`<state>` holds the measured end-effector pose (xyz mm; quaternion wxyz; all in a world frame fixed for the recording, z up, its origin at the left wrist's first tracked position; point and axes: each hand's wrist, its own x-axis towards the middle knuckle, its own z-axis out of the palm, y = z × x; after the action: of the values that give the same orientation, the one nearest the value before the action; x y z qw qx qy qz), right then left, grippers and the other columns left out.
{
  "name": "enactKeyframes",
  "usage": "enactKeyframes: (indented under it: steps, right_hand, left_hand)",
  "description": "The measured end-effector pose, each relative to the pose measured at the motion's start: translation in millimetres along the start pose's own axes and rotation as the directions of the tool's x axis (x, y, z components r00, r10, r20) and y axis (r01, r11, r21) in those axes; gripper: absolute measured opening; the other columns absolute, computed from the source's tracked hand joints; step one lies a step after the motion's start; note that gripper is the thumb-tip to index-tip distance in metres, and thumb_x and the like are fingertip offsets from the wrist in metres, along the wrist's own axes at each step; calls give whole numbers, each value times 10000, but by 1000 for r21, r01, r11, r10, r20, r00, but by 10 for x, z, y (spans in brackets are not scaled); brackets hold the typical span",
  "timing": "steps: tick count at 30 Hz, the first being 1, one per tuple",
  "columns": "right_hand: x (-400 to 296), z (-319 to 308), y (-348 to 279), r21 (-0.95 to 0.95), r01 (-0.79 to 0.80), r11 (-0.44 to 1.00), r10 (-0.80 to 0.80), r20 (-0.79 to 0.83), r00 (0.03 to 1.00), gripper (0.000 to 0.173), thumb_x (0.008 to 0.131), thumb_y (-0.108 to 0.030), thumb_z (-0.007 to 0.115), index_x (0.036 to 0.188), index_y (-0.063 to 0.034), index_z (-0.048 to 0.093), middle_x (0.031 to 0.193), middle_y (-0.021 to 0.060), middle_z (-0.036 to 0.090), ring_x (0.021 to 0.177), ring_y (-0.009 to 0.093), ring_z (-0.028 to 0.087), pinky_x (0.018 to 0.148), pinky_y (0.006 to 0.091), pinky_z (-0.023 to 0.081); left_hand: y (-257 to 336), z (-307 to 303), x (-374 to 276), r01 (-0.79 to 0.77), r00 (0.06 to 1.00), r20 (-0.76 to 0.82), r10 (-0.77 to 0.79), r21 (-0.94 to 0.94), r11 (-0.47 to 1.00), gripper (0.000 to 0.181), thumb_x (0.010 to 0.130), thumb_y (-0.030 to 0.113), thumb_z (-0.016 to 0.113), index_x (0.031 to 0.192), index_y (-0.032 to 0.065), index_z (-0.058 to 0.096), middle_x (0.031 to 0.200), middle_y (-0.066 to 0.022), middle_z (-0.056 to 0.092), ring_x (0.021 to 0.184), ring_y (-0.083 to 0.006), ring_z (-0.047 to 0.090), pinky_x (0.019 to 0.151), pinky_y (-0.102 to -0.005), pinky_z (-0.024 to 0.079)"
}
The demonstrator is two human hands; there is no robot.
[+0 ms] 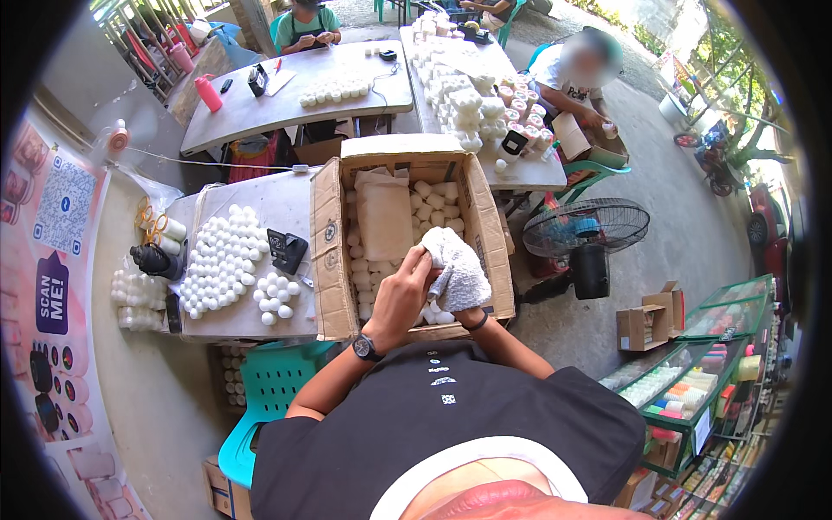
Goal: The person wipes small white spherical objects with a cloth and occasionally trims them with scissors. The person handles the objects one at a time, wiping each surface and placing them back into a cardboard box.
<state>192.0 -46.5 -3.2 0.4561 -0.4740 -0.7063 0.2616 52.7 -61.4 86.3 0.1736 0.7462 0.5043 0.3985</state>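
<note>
My left hand [400, 294], with a black watch at its wrist, pinches the edge of a white terry towel [460, 270]. That towel covers most of my right hand [469, 316]; its fingers and anything inside them are hidden. Both hands are over an open cardboard box [335, 250]. Inside it lie many small white plastic jars [437, 207], loosely heaped. A brown paper-wrapped packet [385, 218] rests on the jars at the box's left side. More white round-topped containers [221, 260] stand in rows on the table [253, 188] to the left, with a smaller group [275, 298] nearer the box.
A black stand-like device [286, 250] sits between the rows and the box. To the right stands a black fan [588, 260]. A teal plastic chair [286, 383] is at the lower left. Two people work at farther tables [214, 123]. A green-framed display case [705, 377] occupies the lower right.
</note>
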Motion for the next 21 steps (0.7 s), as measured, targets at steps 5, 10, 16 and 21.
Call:
enactKeyframes:
  steps: [5, 10, 16, 21]
  right_hand:
    - [101, -96, -190, 41, 17, 999, -18, 28, 999, 383, 796, -166, 593, 1163, -58, 575, 1123, 131, 589, 1063, 297, 539, 933, 375, 415]
    - [235, -135, -171, -108, 122, 987, -126, -27, 992, 193, 760, -160, 559, 921, -89, 638, 912, 111, 616, 888, 309, 566, 807, 378, 442]
    - [506, -226, -505, 112, 59, 992, -53, -57, 997, 180, 727, -90, 639, 905, -67, 625, 874, 77, 630, 847, 241, 598, 756, 347, 473]
    - [603, -348, -658, 177, 21, 984, -21, -6, 1000, 322, 723, -34, 694, 1017, -35, 564, 1012, 50, 583, 953, 162, 572, 871, 274, 455]
  left_hand:
    - [135, -176, 42, 22, 1000, 0, -22, -32, 999, 140, 803, 90, 658, 907, 20, 596, 885, -92, 588, 663, -276, 620, 555, -363, 502]
    - [135, -4, 17, -21, 983, -181, 11, -50, 999, 95, 775, 94, 692, 795, 44, 614, 770, -58, 589, 588, -252, 599, 517, -328, 476]
    - [116, -15, 145, 148, 938, -223, -264, -433, 889, 48, 817, 0, 643, 835, -24, 606, 731, -61, 564, 582, -96, 569, 509, -256, 428]
    - [-83, -102, 136, 252, 929, -234, -285, -162, 954, 223, 799, 20, 615, 1004, -3, 529, 1085, -127, 498, 1027, -160, 511, 850, -311, 409]
